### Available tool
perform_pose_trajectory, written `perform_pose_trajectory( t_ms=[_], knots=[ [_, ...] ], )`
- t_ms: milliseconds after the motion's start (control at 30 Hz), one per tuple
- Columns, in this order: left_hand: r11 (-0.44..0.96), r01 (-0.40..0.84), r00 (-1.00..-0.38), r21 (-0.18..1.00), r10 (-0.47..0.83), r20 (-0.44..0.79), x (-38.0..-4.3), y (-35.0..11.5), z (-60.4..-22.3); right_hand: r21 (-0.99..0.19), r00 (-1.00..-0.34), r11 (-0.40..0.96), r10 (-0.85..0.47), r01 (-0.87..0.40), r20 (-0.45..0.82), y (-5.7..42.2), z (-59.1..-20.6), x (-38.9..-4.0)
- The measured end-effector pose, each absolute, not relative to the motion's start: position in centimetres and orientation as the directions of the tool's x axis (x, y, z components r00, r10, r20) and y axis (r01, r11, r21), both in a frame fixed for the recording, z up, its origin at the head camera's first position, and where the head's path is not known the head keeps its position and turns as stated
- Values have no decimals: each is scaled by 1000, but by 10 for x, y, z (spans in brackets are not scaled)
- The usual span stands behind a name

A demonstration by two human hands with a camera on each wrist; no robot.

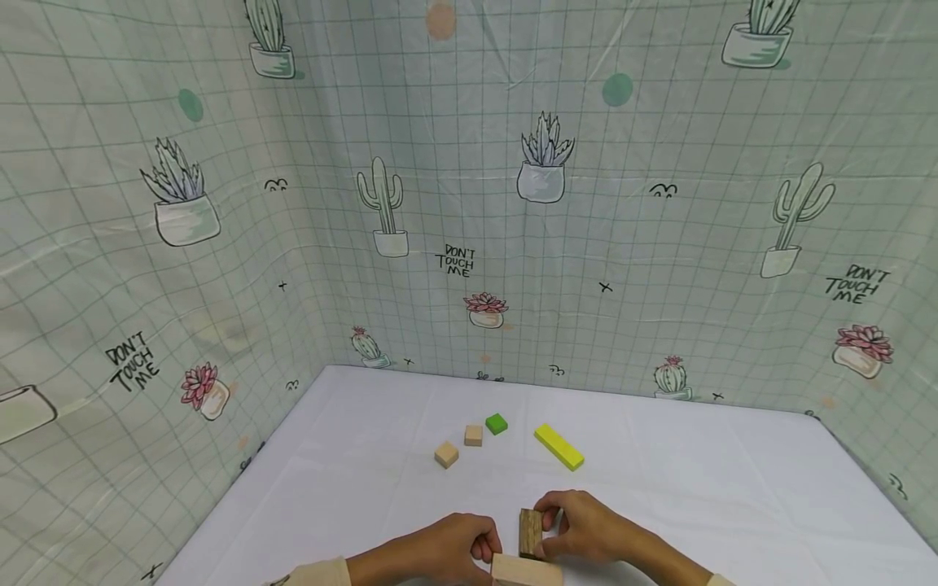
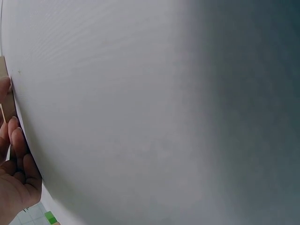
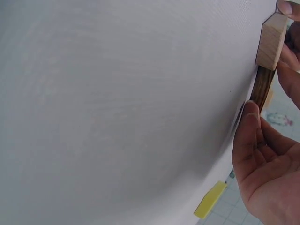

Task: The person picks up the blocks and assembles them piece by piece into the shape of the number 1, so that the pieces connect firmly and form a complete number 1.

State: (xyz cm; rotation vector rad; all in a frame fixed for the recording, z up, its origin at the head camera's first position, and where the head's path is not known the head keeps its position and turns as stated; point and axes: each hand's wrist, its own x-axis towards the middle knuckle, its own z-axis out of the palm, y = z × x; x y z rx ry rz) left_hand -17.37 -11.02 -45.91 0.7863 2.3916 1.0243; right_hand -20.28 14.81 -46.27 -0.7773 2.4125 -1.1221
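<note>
At the table's near edge, my left hand [image 1: 456, 547] pinches the left end of a pale wooden block [image 1: 526, 571]. Just beyond it, a dark brown wooden block [image 1: 531, 533] is held by my right hand [image 1: 582, 527], with thumb and fingers on its right side. In the right wrist view the pale block [image 3: 272, 44] meets the end of the dark block [image 3: 264, 86], and both lie at the white tabletop. The left wrist view catches only part of my left hand [image 2: 18, 178] and a piece of the pale block [image 2: 8, 101] at its left edge.
Farther back on the white table [image 1: 352, 456] lie two small pale cubes [image 1: 446, 455], a small green block [image 1: 497, 423] and a long yellow block [image 1: 559, 447]. A cactus-print curtain [image 1: 469, 203] encloses the table's back and sides.
</note>
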Motion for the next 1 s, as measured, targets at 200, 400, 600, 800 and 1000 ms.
perform_pose_trajectory(
  t_ms=[200, 400, 600, 800, 1000],
  knots=[
    [577, 329, -753, 748, 638, -161, -174, -109, -460, -778, -771, 525, -632, -345, -84, 147, -463, -204],
    [577, 323, -758, 750, 633, -160, -174, -109, -459, -792, -775, 520, -625, -321, -97, 144, -463, -203],
    [579, 325, -759, 748, 632, -159, -174, -110, -462, -792, -776, 519, -624, -322, -94, 143, -464, -202],
    [573, 335, -755, 748, 638, -151, -175, -110, -463, -792, -775, 522, -624, -318, -101, 144, -463, -201],
    [575, 318, -759, 754, 631, -161, -175, -110, -463, -797, -773, 518, -625, -311, -105, 144, -463, -202]
  ],
)
